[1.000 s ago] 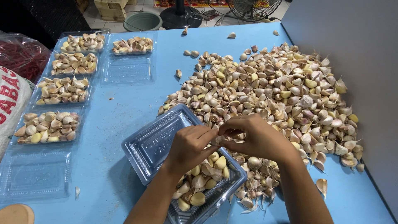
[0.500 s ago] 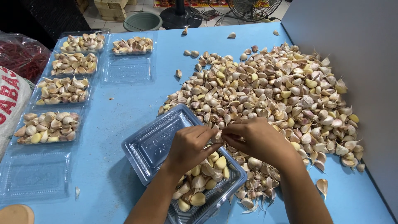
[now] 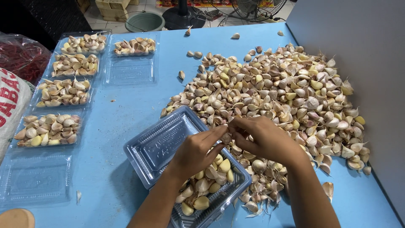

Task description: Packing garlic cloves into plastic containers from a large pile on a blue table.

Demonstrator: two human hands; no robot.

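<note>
Garlic clove point(image 3: 226, 137), mostly hidden, sits pinched between the fingers of the left hand point(image 3: 195, 151) and right hand point(image 3: 263, 138) above the near clear tray point(image 3: 157, 145), half filled. Five filled trays point(image 3: 49, 129) and two empty ones line the far left; the lowest is cut off. The garlic pile point(image 3: 274, 93) crowds the wall, leaving bare blue counter point(image 3: 126, 105) between.

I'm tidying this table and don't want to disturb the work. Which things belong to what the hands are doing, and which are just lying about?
In use:
left hand and right hand, pinching one garlic clove
open clear tray, partly filled
garlic pile

Lying about:
filled trays
empty tray
red-filled bag
green basin
fan
</note>
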